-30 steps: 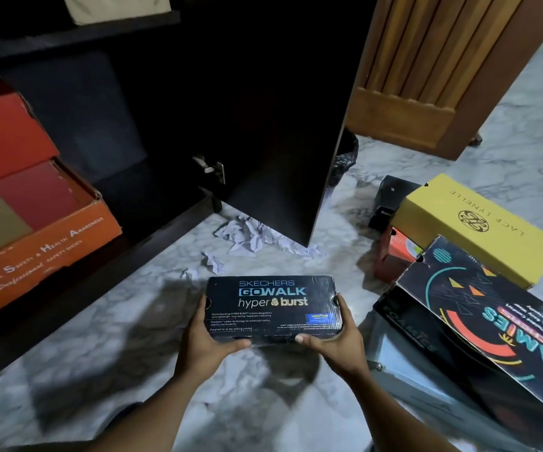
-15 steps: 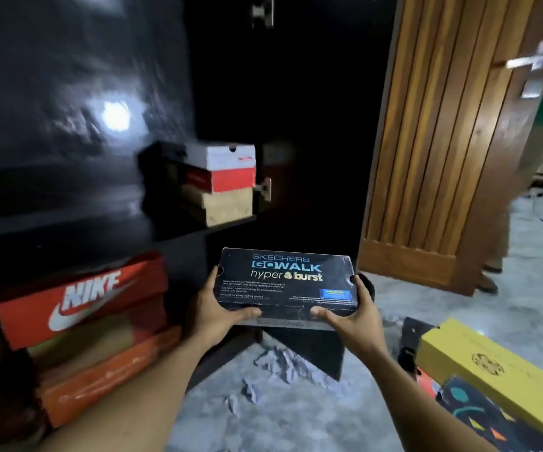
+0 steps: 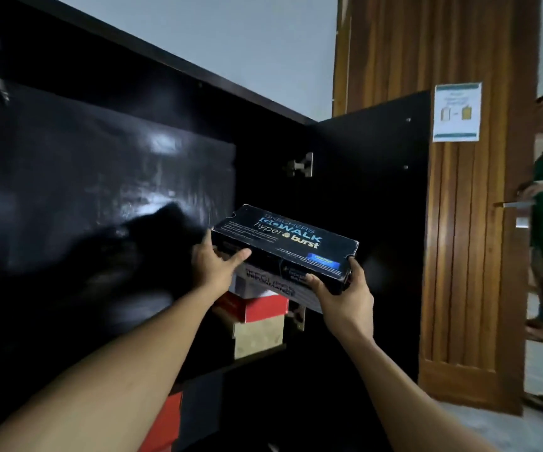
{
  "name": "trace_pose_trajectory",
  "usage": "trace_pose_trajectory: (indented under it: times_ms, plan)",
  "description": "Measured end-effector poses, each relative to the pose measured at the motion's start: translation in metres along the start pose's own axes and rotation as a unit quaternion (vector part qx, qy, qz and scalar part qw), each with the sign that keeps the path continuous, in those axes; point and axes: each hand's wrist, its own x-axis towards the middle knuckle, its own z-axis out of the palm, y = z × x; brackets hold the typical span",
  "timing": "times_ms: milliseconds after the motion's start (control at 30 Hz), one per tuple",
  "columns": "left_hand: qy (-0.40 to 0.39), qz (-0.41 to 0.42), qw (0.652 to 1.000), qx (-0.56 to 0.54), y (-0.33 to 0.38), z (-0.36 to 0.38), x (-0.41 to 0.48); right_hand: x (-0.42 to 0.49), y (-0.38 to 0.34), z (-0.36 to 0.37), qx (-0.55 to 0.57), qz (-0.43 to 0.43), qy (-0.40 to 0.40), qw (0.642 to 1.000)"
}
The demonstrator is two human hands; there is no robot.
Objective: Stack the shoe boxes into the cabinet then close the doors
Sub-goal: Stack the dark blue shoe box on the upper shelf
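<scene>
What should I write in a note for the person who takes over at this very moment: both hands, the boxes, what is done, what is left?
Left hand: grip on the left end of the black Skechers box.
Right hand: grip on the box's right near corner.
The box is in the air, tilted, at the open cabinet, just above the stack on the upper shelf: a white box, a red box, a tan box.
Done: three boxes stacked there; a red box shows on a lower level.
Left: set this box on the stack, then close the right door and the other.
</scene>
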Motion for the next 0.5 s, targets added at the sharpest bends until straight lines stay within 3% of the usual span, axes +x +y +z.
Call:
trace_pose_trajectory:
  times_ms: [267,500]
  plan:
    - [-0.103,-0.025,0.994,-0.024,-0.044,0.047,0.057,0.044,0.01,0.075,-0.04,-0.012,-0.025,0.999]
    - [-0.158,-0.02,0.987,-0.025,-0.037,0.064,0.055,0.064,0.034,0.099,0.023,-0.058,-0.1,0.993]
